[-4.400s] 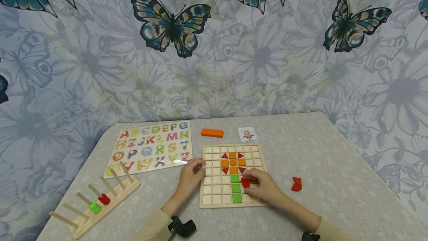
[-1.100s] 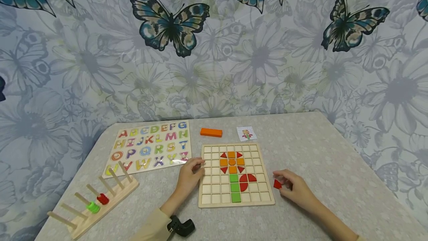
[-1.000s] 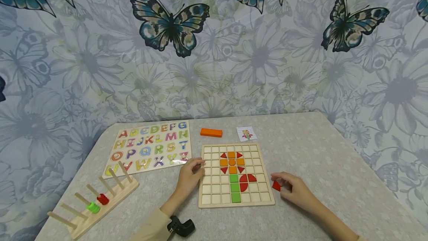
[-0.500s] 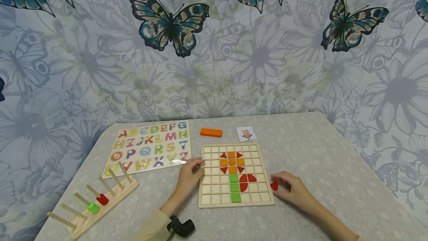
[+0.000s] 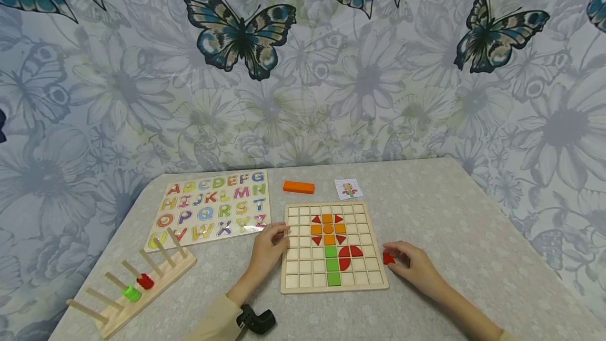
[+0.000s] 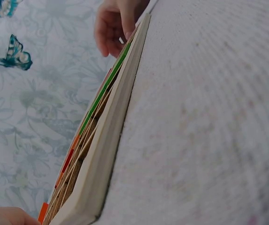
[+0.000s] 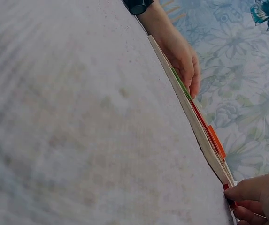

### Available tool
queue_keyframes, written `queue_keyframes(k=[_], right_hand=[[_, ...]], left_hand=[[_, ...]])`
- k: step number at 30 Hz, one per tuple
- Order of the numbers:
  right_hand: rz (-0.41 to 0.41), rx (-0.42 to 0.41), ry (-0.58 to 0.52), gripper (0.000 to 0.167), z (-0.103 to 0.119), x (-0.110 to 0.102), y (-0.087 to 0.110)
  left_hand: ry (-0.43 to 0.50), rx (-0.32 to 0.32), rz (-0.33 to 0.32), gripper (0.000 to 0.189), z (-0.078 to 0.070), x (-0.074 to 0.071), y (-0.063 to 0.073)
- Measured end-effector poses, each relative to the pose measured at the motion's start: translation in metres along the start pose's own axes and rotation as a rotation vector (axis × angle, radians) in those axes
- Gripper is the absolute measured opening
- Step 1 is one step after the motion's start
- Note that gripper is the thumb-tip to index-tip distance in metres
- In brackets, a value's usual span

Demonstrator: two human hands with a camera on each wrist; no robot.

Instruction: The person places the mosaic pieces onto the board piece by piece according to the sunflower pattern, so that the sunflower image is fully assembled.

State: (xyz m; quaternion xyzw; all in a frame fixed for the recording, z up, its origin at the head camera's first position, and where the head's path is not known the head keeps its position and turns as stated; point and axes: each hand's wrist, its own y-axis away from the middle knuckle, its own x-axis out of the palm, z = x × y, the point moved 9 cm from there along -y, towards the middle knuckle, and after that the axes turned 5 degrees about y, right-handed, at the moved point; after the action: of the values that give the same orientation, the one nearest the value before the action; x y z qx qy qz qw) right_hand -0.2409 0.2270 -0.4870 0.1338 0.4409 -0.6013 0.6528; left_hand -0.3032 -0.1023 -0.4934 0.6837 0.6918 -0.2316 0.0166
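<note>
A square wooden grid board lies in front of me. On it, orange squares surround an orange circle, with small red triangles at the corners. Below runs a column of green squares, with red quarter-circle tiles to its right. My left hand rests at the board's left edge, fingers loosely bent. Just off the right edge, my right hand pinches a red tile between thumb and fingers; the right wrist view shows this red tile low beside the board.
Behind the board lie an orange block and a small picture card with a flower design. To the left are an alphabet puzzle board and a wooden peg rack bearing green and red rings.
Red quarter-circle tiles now sit right of the green column, and the two loose red pieces have left their spot. My right hand moved right, then back leftward, turning a red tile.
</note>
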Motion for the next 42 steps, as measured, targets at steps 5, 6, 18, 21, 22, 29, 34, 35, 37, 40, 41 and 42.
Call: queue_keyframes(k=[5, 6, 18, 21, 22, 29, 34, 35, 37, 40, 41, 42], right_hand=[[-0.020, 0.016, -0.001, 0.039, 0.003, 0.000, -0.006], [-0.030, 0.007, -0.002, 0.039, 0.005, 0.000, -0.008], [0.057, -0.097, -0.168, 0.034, 0.048, 0.036, -0.043], [0.095, -0.093, -0.187, 0.032, 0.058, 0.050, -0.052], [0.108, -0.092, -0.194, 0.032, 0.061, 0.055, -0.055], [0.187, -0.104, -0.208, 0.032, 0.083, 0.084, -0.069], [0.233, -0.120, -0.225, 0.033, 0.093, 0.097, -0.072], [0.238, -0.122, -0.223, 0.033, 0.094, 0.099, -0.073], [0.244, -0.124, -0.218, 0.033, 0.096, 0.102, -0.073], [0.250, -0.119, -0.222, 0.033, 0.096, 0.105, -0.073], [0.251, -0.117, -0.226, 0.033, 0.096, 0.106, -0.073], [0.249, -0.121, -0.228, 0.033, 0.097, 0.107, -0.073]], left_hand=[[0.011, 0.022, -0.006, 0.022, 0.001, -0.001, -0.001], [0.013, 0.026, -0.006, 0.022, 0.000, -0.001, -0.001], [0.007, 0.028, -0.010, 0.022, 0.000, 0.000, -0.001], [0.009, 0.024, -0.007, 0.022, -0.001, 0.000, 0.000], [0.010, 0.027, -0.007, 0.022, -0.001, 0.000, 0.000], [0.013, 0.024, -0.009, 0.023, -0.003, 0.000, 0.000], [0.007, 0.036, -0.010, 0.023, -0.003, 0.001, -0.001], [0.003, 0.045, -0.010, 0.023, -0.004, 0.001, -0.001], [0.005, 0.040, -0.011, 0.023, -0.003, 0.000, -0.001], [0.009, 0.034, -0.013, 0.023, -0.003, 0.000, 0.000], [0.010, 0.034, -0.013, 0.023, -0.002, -0.001, 0.000], [0.009, 0.029, -0.013, 0.023, -0.002, -0.001, 0.000]])
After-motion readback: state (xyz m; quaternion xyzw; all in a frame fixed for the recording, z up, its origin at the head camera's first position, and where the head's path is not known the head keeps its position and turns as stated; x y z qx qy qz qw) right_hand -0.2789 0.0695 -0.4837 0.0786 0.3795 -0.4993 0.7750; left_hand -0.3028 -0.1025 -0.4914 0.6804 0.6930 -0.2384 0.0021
